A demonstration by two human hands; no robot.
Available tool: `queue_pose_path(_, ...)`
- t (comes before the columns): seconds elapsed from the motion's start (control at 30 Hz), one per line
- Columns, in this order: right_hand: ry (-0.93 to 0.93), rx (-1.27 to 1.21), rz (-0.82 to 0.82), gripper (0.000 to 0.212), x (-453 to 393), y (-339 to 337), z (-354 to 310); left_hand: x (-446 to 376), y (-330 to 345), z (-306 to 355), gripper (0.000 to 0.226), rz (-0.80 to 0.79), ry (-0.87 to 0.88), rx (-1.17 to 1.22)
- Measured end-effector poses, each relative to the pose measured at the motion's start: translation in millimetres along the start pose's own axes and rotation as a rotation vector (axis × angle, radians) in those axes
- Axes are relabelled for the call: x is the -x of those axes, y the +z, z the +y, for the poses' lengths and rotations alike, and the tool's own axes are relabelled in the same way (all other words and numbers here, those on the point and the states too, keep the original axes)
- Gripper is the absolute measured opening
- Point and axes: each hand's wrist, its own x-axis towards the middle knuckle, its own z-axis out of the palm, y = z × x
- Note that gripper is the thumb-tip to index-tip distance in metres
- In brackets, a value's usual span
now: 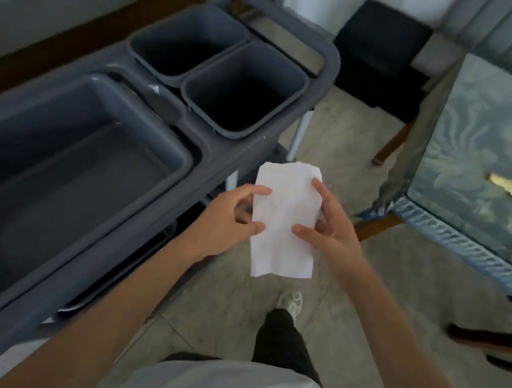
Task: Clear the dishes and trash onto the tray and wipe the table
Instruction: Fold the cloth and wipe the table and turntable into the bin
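Head view: at far left a grey cart carries a large empty tub and two small bins side by side; just right of it both hands hold a folded white paper towel above the floor, the left hand pinching its left edge, the right hand pinching its right edge; farther right stands the bench, a yellowish scrap lying on its patterned top.

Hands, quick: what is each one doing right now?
Left hand: pinching the white napkin at its left edge.
Right hand: gripping the same napkin's right edge.
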Motion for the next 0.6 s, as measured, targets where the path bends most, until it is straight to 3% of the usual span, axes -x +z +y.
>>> queue_pose_path(0.3, -0.069, 0.226, -0.383, 0.077, -190, -57, -82, -113, 9, 47, 0.057, 0.488, -0.064, -0.021)
queue_pose_path(0.6, -0.179, 0.843, -0.601, 0.096, -308, -45, -88, -186, 6, 36, 0.067, 0.619, -0.285, -0.211)
